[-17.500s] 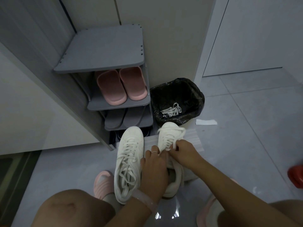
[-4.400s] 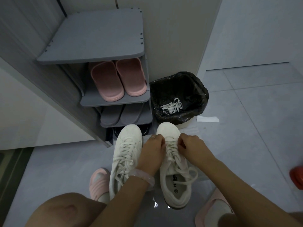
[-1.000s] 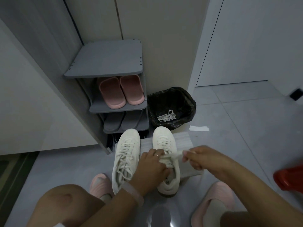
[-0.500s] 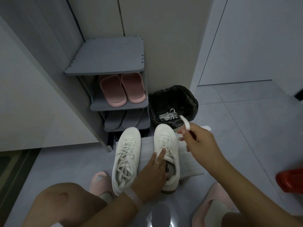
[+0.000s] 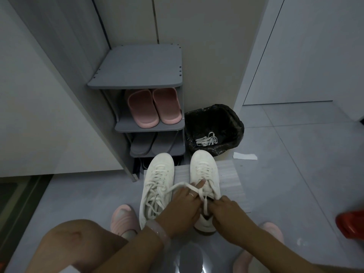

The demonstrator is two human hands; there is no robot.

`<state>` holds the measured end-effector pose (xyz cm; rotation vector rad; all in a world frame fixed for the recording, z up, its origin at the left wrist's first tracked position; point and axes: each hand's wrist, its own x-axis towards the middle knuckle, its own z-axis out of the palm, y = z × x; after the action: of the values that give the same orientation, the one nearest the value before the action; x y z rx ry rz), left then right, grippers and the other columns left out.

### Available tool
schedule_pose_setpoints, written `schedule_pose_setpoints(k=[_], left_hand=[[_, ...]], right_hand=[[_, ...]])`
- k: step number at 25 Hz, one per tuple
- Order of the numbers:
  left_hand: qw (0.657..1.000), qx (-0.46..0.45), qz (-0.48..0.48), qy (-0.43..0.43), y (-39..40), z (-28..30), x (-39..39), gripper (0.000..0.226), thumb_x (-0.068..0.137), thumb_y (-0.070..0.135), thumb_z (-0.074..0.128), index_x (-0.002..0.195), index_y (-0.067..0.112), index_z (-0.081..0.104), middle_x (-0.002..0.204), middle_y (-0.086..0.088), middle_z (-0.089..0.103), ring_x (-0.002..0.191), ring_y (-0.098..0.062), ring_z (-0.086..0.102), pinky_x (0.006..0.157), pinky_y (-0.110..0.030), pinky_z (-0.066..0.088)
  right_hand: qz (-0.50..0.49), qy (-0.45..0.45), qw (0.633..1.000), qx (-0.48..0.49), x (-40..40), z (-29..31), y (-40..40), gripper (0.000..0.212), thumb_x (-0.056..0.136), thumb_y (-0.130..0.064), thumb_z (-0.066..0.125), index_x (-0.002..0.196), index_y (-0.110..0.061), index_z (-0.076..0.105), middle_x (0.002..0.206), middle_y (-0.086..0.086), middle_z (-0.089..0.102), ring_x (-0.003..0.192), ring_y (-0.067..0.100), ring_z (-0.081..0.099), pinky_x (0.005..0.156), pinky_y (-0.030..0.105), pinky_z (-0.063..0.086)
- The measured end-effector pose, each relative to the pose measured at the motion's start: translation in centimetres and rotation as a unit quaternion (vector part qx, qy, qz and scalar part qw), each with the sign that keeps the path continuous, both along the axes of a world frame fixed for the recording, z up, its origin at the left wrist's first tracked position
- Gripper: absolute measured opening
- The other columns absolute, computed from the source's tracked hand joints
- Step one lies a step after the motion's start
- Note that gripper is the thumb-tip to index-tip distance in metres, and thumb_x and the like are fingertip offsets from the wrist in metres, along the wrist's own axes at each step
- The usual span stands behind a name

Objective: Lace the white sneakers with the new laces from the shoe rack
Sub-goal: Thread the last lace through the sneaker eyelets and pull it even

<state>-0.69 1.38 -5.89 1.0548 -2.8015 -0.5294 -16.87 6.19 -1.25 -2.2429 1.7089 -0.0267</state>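
both forearms are bare, with no sleeves showing. the left hand (image 5: 182,208) has a thin ring (image 5: 191,194) on one finger and a pale pink translucent bangle (image 5: 159,232) around the wrist. both feet are in pink slippers (image 5: 123,218) with light socks, knees bare.

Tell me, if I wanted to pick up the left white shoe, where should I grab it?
Probably by the heel end of the left sneaker, reaching down from above on the near side. Its opening faces up there, so fingers can hook inside the collar. The laces over the middle lie loose, and the toe is wide and rounded, which looks harder to pinch.
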Motion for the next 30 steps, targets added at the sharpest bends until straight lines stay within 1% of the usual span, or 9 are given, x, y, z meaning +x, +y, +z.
schedule_pose_setpoints(k=[4,8,10,13,15,17,21,26,30], left_hand=[[0.993,-0.067,-0.014,0.093,-0.4,2.7,-0.9,0.034,0.073,0.023,0.046,0.097,0.026,0.069,0.138,-0.001,0.052,0.12,-0.017,0.052,0.098,-0.041,0.046],[0.962,0.022,0.026,0.271,0.0,6.3,-1.5,0.014,0.073,0.025,0.055,0.086,0.028,0.061,0.134,0.025,0.047,0.114,-0.004,0.043,0.093,-0.022,0.033],[0.928,0.195,0.062,0.312,0.3,8.9,-1.7,0.013,0.075,0.037,0.054,0.082,0.031,0.062,0.122,0.042,0.048,0.11,0.005,0.042,0.091,-0.013,0.032],[0.804,0.456,0.03,0.381,0.2,11.2,-1.5,0.014,0.083,0.031,0.055,0.077,0.024,0.064,0.105,0.015,0.067,0.098,-0.01,0.059,0.081,-0.016,0.043],[0.811,0.483,0.029,0.328,-0.1,11.3,-1.1,0.022,0.093,0.021,0.05,0.075,0.018,0.062,0.086,0.005,0.069,0.076,-0.01,0.059,0.07,-0.015,0.045],[0.892,0.411,0.068,0.177,-0.4,10.3,-0.7,0.031,0.097,0.02,0.045,0.071,0.016,0.061,0.075,0.002,0.066,0.066,-0.006,0.059,0.067,-0.017,0.046],[0.953,0.241,0.098,-0.154,-1.5,8.3,1.2,0.034,0.096,0.029,0.041,0.097,0.001,0.061,0.102,-0.013,0.063,0.096,-0.025,0.06,0.079,-0.03,0.044],[0.951,0.225,0.141,-0.16,-3.2,8.9,4.0,0.027,0.098,0.023,0.037,0.11,0.011,0.058,0.107,-0.006,0.059,0.088,-0.016,0.053,0.066,-0.022,0.036],[0.94,0.282,0.112,-0.158,-2.5,7.3,3.0,0.037,0.096,0.025,0.042,0.132,0.016,0.042,0.126,-0.008,0.055,0.112,-0.021,0.053,0.082,-0.022,0.038]], right_hand=[[0.028,0.042,0.995,0.089,-0.1,0.7,-1.1,0.03,0.092,-0.011,0.04,0.115,-0.009,0.058,0.121,0.008,0.059,0.109,0.025,0.052,0.084,0.029,0.04],[-0.052,0.026,0.987,0.151,-1.0,1.9,-3.3,0.029,0.095,-0.017,0.042,0.112,-0.005,0.062,0.117,0.014,0.061,0.105,0.027,0.059,0.074,0.024,0.04],[-0.094,0.015,0.984,0.151,-2.1,2.6,-4.1,0.03,0.096,-0.019,0.041,0.11,-0.008,0.064,0.115,0.011,0.062,0.103,0.025,0.059,0.072,0.022,0.035],[-0.099,-0.027,0.984,0.147,-2.8,3.3,-4.1,0.024,0.096,-0.019,0.041,0.105,-0.015,0.063,0.1,0.004,0.062,0.096,0.022,0.059,0.066,0.021,0.035],[-0.098,-0.111,0.978,0.147,-2.9,3.5,-3.8,0.01,0.092,-0.017,0.049,0.09,-0.025,0.056,0.095,-0.002,0.059,0.088,0.018,0.057,0.067,0.02,0.041],[-0.066,-0.174,0.971,0.147,-2.8,3.8,-3.6,0.012,0.088,-0.016,0.055,0.093,-0.025,0.049,0.094,-0.004,0.058,0.086,0.015,0.057,0.075,0.024,0.047],[0.034,-0.075,0.982,0.168,-2.1,3.0,-2.9,0.03,0.088,-0.023,0.053,0.118,-0.026,0.052,0.1,-0.001,0.06,0.083,0.011,0.05,0.074,0.026,0.044],[0.048,0.017,0.979,0.196,-1.2,1.7,-2.0,0.032,0.095,-0.028,0.043,0.123,-0.024,0.057,0.118,0.005,0.059,0.102,0.021,0.058,0.081,0.029,0.044],[-0.022,-0.02,0.988,0.153,-1.8,2.1,-3.0,0.02,0.094,-0.028,0.044,0.079,-0.018,0.053,0.083,0.004,0.054,0.077,0.021,0.055,0.063,0.027,0.038]])
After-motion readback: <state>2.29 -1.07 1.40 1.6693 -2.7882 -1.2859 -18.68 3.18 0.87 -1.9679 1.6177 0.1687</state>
